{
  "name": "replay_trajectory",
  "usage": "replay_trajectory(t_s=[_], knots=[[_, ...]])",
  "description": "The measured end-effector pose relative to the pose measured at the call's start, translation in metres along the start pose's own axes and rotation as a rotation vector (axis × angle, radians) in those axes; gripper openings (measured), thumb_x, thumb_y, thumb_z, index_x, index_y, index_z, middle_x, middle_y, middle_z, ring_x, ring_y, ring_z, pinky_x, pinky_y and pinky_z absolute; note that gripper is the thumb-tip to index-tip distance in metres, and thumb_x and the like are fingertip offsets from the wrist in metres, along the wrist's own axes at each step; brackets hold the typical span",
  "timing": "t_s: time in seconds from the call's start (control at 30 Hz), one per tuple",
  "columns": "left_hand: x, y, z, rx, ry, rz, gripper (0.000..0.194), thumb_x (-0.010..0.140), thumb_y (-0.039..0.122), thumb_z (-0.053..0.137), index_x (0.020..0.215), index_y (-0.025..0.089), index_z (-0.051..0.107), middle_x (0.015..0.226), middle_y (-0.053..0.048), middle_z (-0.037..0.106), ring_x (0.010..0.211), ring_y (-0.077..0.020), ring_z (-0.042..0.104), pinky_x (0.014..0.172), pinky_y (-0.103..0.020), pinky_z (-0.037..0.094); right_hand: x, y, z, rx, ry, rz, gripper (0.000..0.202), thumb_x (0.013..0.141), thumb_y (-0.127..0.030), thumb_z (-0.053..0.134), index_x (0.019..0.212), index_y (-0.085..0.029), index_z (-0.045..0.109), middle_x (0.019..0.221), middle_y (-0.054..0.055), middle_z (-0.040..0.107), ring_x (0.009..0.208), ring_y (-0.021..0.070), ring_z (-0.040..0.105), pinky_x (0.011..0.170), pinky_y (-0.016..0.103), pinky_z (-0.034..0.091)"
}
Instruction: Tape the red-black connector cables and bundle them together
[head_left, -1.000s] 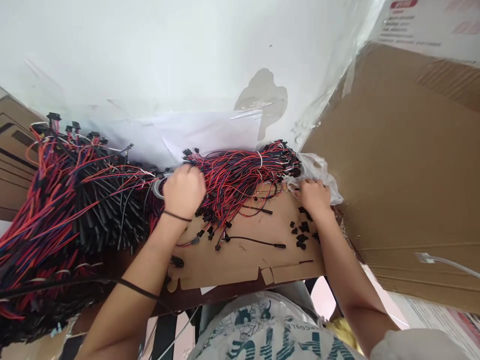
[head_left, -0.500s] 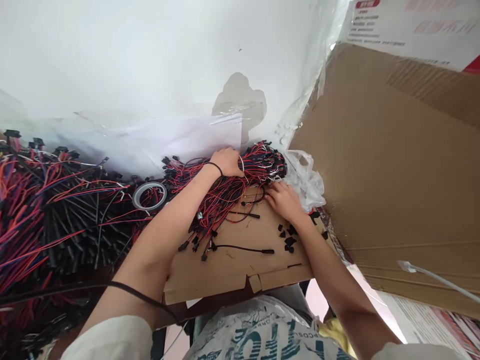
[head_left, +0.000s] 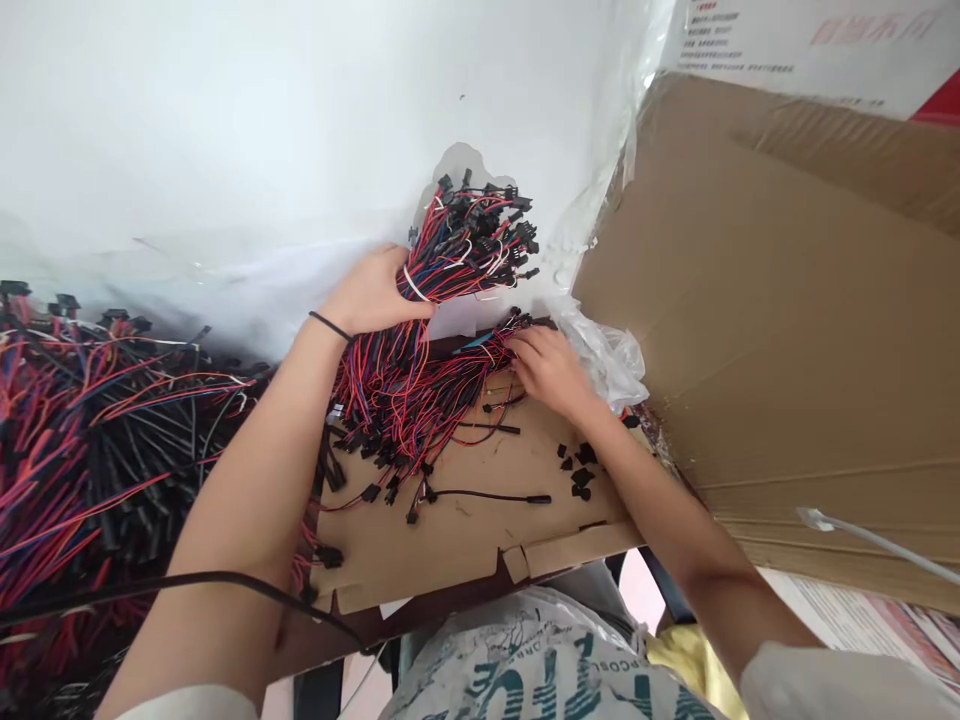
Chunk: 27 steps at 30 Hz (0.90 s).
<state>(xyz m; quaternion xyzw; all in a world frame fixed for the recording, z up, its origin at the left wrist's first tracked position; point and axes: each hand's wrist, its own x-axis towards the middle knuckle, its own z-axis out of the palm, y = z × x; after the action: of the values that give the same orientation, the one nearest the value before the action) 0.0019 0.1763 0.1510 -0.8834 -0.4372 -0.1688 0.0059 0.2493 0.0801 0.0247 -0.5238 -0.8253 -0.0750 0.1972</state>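
Note:
My left hand (head_left: 382, 290) is wrapped round a thick bundle of red, blue and black wires (head_left: 465, 240) and holds it raised, its black connectors pointing up and right. A white tie runs round it by my thumb. Lower down, my right hand (head_left: 547, 365) has its fingers bent round the right end of a second wire bundle (head_left: 442, 390), which lies on the cardboard sheet (head_left: 465, 540). A single black cable (head_left: 487, 495) with a connector lies nearer to me on the cardboard.
A large heap of wires (head_left: 135, 430) fills the left side. Small black pieces (head_left: 581, 475) lie beside my right forearm. A clear plastic bag (head_left: 615, 355) sits behind my right hand. A large cardboard box (head_left: 787, 330) stands at the right, and a white wall (head_left: 262, 110) rises behind.
My left hand has lifted a wire bundle up and to the left, off the other wires. My right hand has shifted slightly up and left onto the lower bundle. The tape roll is no longer visible.

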Motion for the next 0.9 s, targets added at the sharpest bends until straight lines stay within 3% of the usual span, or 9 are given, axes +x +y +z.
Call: replay_trajectory(t_s=[0.1, 0.17, 0.27, 0.43, 0.63, 0.73, 0.9], knots=[[-0.002, 0.003, 0.001, -0.012, -0.008, 0.034, 0.033, 0.074, 0.038, 0.068, 0.095, 0.016, 0.059, 0.096, -0.003, 0.059, 0.087, -0.0165, 0.048, 0.083, -0.035, 0.043, 0.045, -0.005, 0.004, -0.079, -0.236, -0.177, 0.057, 0.080, -0.013, 0.057, 0.135, -0.010, 0.046, 0.142, 0.017, 0.044, 0.132, 0.0303, 0.034, 0.107, 0.048, 0.025], [-0.003, 0.006, 0.002, -0.004, -0.014, 0.048, 0.032, 0.072, 0.035, 0.070, 0.093, 0.013, 0.059, 0.095, -0.004, 0.058, 0.087, -0.0165, 0.049, 0.083, -0.033, 0.043, 0.069, -0.005, 0.009, -0.120, -0.476, -0.187, 0.061, 0.073, -0.016, 0.068, 0.131, -0.011, 0.050, 0.134, 0.017, 0.053, 0.125, 0.0307, 0.044, 0.104, 0.050, 0.028], [-0.004, 0.008, 0.004, -0.005, -0.020, 0.066, 0.033, 0.070, 0.034, 0.071, 0.093, 0.013, 0.059, 0.093, -0.005, 0.058, 0.088, -0.0187, 0.052, 0.081, -0.033, 0.044, 0.086, 0.000, 0.012, -0.144, -0.584, -0.259, 0.052, 0.072, -0.027, 0.072, 0.120, -0.014, 0.058, 0.119, 0.014, 0.063, 0.112, 0.0302, 0.054, 0.095, 0.047, 0.036], [-0.001, 0.005, 0.008, -0.077, -0.034, 0.051, 0.041, 0.065, 0.037, 0.072, 0.099, 0.016, 0.061, 0.102, -0.007, 0.061, 0.101, -0.0256, 0.055, 0.090, -0.038, 0.043, 0.083, -0.001, -0.013, -0.168, -0.455, -0.381, 0.042, 0.075, -0.031, 0.066, 0.112, -0.011, 0.061, 0.111, 0.015, 0.066, 0.105, 0.0287, 0.056, 0.088, 0.038, 0.036], [0.007, 0.002, 0.013, -0.055, -0.042, 0.058, 0.045, 0.067, 0.040, 0.068, 0.103, 0.014, 0.061, 0.103, -0.010, 0.061, 0.100, -0.0276, 0.056, 0.091, -0.040, 0.042, 0.053, -0.049, -0.061, -0.279, -0.285, -0.382, 0.020, 0.079, -0.016, 0.052, 0.095, -0.010, 0.061, 0.085, 0.013, 0.069, 0.080, 0.0245, 0.059, 0.075, 0.036, 0.032], [0.013, 0.005, 0.016, 0.018, -0.079, 0.075, 0.047, 0.067, 0.041, 0.066, 0.105, 0.013, 0.060, 0.106, -0.011, 0.060, 0.100, -0.0279, 0.057, 0.089, -0.038, 0.044, 0.032, -0.067, -0.079, -0.283, -0.145, -0.424, 0.018, 0.079, -0.009, 0.047, 0.091, -0.012, 0.059, 0.081, 0.011, 0.067, 0.077, 0.0229, 0.057, 0.072, 0.036, 0.029], [0.023, 0.022, 0.028, 0.181, -0.236, 0.053, 0.057, 0.067, 0.045, 0.066, 0.114, 0.014, 0.057, 0.115, -0.013, 0.056, 0.098, -0.0299, 0.060, 0.086, -0.037, 0.046, 0.001, -0.057, -0.101, -0.111, -0.026, -0.523, 0.019, 0.076, -0.016, 0.052, 0.092, -0.012, 0.061, 0.077, 0.007, 0.066, 0.076, 0.0214, 0.056, 0.073, 0.036, 0.033]])
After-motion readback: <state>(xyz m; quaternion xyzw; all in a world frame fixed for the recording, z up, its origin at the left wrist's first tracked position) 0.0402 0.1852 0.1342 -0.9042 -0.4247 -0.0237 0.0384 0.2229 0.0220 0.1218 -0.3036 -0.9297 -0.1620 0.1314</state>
